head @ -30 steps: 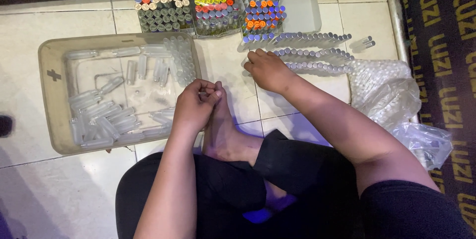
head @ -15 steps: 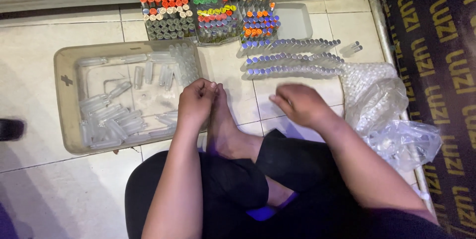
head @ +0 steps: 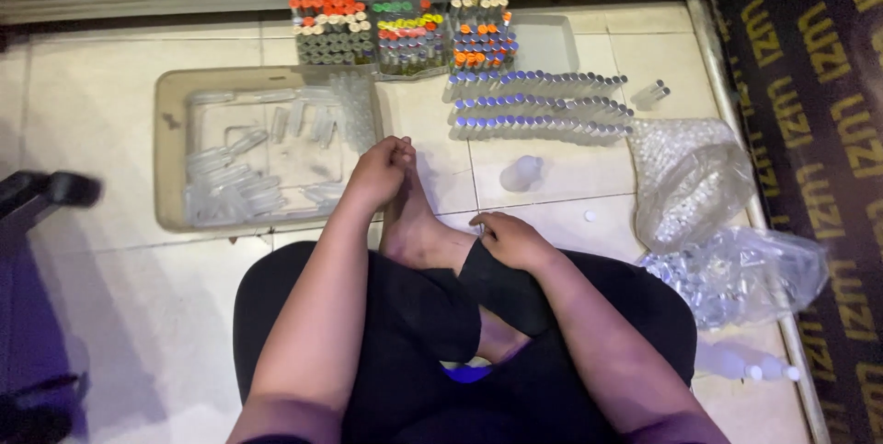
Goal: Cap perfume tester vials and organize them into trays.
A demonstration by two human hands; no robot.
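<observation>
Pale floor tiles hold rows of blue-capped tubes; the right hand has drawn back from them onto the ankle, loosely curled and empty; the left hand stays pinched shut beside the clear tray, contents unseen.

Floor of pale cream glazed tiles, smooth with a faint sheen, dark grout lines between; shallow translucent beige plastic tray, matt and slightly scuffed, holding clear plastic tubes, glossy; rows of clear tubes with blue-violet plastic caps on the tile, caps smooth; racked tubes with orange, green and grey caps, plastic in look; two crinkled clear film bags, shiny and creased; black trousers of matt knit cloth; dark woven mat with yellow lettering, rough, dull; left hand and right hand bare.
</observation>
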